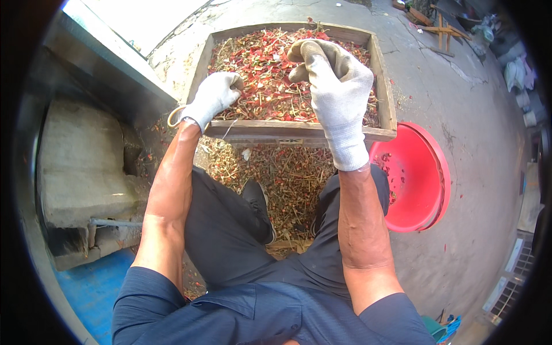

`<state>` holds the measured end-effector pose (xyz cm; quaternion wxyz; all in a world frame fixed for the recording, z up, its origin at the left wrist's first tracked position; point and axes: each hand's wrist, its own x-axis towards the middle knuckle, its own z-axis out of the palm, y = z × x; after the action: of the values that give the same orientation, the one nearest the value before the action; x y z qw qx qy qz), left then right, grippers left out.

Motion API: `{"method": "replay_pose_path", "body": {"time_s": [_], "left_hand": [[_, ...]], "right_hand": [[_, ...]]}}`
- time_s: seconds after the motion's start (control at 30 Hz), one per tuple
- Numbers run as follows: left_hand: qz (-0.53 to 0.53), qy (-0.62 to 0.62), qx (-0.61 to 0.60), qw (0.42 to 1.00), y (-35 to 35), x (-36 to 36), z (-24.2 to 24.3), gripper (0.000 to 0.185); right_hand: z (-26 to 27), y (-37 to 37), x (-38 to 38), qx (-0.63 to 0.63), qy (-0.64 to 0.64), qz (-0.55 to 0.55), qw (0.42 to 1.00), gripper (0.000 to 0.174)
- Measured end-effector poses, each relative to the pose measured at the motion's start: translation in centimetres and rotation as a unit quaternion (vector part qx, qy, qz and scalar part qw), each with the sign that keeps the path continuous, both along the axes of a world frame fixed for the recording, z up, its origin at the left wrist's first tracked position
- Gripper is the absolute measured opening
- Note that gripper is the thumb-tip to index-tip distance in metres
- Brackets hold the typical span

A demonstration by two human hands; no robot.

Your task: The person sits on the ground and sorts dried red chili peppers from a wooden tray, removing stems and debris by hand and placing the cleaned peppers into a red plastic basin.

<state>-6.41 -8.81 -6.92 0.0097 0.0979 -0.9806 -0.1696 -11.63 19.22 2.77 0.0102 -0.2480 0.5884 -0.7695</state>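
Observation:
A shallow wooden tray (pixel 258 126) lies in front of me, filled with a mix of red dried chili pieces (pixel 267 60), stems and seeds. My left hand (pixel 219 92), in a white knitted glove with a darker coated palm, rests at the left side of the mix, its fingers curled; whether it pinches anything cannot be told. My right hand (pixel 332 73), gloved alike, is raised over the right part of the tray, with fingers bent towards the thumb. Its fingertips are partly hidden, so a small piece between them cannot be ruled out.
A red plastic basin (pixel 414 181) with some dark red bits stands right of my knee. Stems and seeds (pixel 293 181) cover the ground between my feet. At left are a concrete block (pixel 84 159) and a blue surface (pixel 95 293). Wood pieces (pixel 444 30) lie at the upper right.

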Motion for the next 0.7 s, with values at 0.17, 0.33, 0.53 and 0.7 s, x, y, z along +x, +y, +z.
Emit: {"method": "replay_pose_path", "body": {"time_s": [0.17,0.33,0.53,0.7], "left_hand": [[0.017,-0.001,0.003,1.000,-0.1,0.4,0.5,0.018],[0.025,0.015,0.018,0.999,0.1,1.0,1.4,0.020],[-0.013,0.019,0.037,0.999,0.6,1.3,1.9,0.020],[-0.053,0.005,-0.036,0.998,0.7,1.0,1.0,0.021]], "right_hand": [[-0.1,0.1,-0.1,-0.010,0.001,-0.002,1.000,0.018],[-0.1,0.1,0.0,-0.030,-0.005,-0.001,1.000,0.018],[-0.1,0.5,-0.1,0.009,0.003,0.002,1.000,0.021],[-0.1,0.3,0.0,0.006,0.002,-0.001,1.000,0.020]]}}
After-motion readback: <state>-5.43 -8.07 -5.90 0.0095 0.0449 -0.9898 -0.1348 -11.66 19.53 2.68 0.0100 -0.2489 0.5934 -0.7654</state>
